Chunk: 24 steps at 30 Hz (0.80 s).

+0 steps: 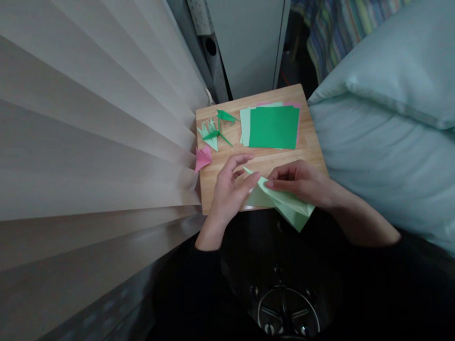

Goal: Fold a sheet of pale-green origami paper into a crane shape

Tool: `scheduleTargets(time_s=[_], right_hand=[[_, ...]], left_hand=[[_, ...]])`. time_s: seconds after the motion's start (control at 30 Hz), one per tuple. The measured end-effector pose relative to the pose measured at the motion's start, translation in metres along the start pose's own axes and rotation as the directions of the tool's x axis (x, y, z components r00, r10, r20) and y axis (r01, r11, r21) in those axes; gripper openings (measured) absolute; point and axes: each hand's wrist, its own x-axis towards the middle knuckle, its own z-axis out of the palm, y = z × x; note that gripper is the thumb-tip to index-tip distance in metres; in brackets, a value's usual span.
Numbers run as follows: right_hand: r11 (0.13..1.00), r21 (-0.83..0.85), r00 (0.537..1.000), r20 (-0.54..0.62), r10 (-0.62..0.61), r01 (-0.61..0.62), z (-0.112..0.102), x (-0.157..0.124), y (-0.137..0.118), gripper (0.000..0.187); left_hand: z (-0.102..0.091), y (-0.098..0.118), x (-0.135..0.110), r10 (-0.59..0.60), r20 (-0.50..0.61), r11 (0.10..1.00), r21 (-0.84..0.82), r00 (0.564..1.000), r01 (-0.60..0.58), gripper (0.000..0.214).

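Observation:
A light green sheet of origami paper (pixel 295 211), folded into a narrow pointed shape, is held between my hands over the near edge of a small wooden table. My right hand (pixel 300 180) pinches its upper edge between thumb and fingers. Closed at the paper's left side, my left hand (pixel 230 188) has its thumb on the fold near the tip, with the index finger raised away. Part of the left hand's grip is hidden behind the paper. The lower corner of the paper hangs past the table edge.
On the wooden table (pixel 312 137) lies a stack of coloured paper, a dark green sheet (pixel 274 128) on top. Folded green cranes (pixel 211 134) and a pink folded piece (pixel 202 158) lie at the left. A pleated curtain (pixel 137 158) borders the left, pale blue bedding (pixel 379 145) the right.

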Motion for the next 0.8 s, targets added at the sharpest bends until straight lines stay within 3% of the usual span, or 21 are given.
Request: scheduleTargets(time_s=[0.1, 0.23, 0.6, 0.8], right_hand=[[1.000, -0.004, 0.999, 0.033, 0.022, -0.022, -0.005, -0.003, -0.005, 0.039], [0.999, -0.017, 0.998, 0.054, 0.034, -0.033, -0.009, -0.004, -0.007, 0.037], [1.000, -0.031, 0.999, 0.043, 0.001, 0.000, -0.005, -0.002, -0.003, 0.036], [1.000, 0.001, 0.999, -0.035, -0.022, 0.022, -0.001, 0.000, 0.003, 0.039]], left_hand=[[-0.003, 0.001, 0.001, -0.115, 0.170, 0.990, -0.057, 0.979, 0.127, 0.027], [-0.005, -0.004, 0.001, -0.201, 0.239, 0.970, -0.084, 0.950, 0.227, 0.028], [-0.006, -0.005, 0.001, -0.195, 0.234, 0.981, 0.043, 0.953, 0.190, 0.027], [-0.005, -0.009, -0.001, -0.220, 0.226, 0.974, 0.006, 0.949, 0.225, 0.034]])
